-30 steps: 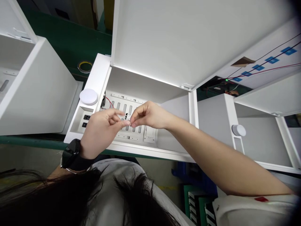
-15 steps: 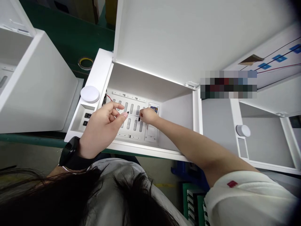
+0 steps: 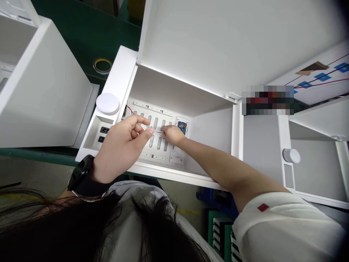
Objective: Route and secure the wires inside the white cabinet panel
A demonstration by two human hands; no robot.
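My left hand [image 3: 122,145], curled with the thumb against one end of a thin whitish strip [image 3: 158,131], hovers over the left part of an open white box [image 3: 182,175]. At the strip's other end, my right hand [image 3: 173,134] pinches it with bent fingers. What the strip is exactly is too small to tell. Below both hands lies the box's slotted white floor [image 3: 159,142]. A blue circuit board [image 3: 182,126] is mounted just right of my right hand. A red wire [image 3: 130,109] runs near the left inner wall.
The raised white lid [image 3: 191,43] stands behind the box. On its left side are a round white knob [image 3: 108,103] and black sockets [image 3: 104,130]. Similar white boxes stand left [image 3: 60,91] and right [image 3: 261,145]. A tape roll [image 3: 102,66] lies on the green table [image 3: 68,32].
The view has shifted slightly, so the boxes sit a little differently in frame. Both hands stay close together over the box; the black bits seen by the strip earlier are barely visible now.
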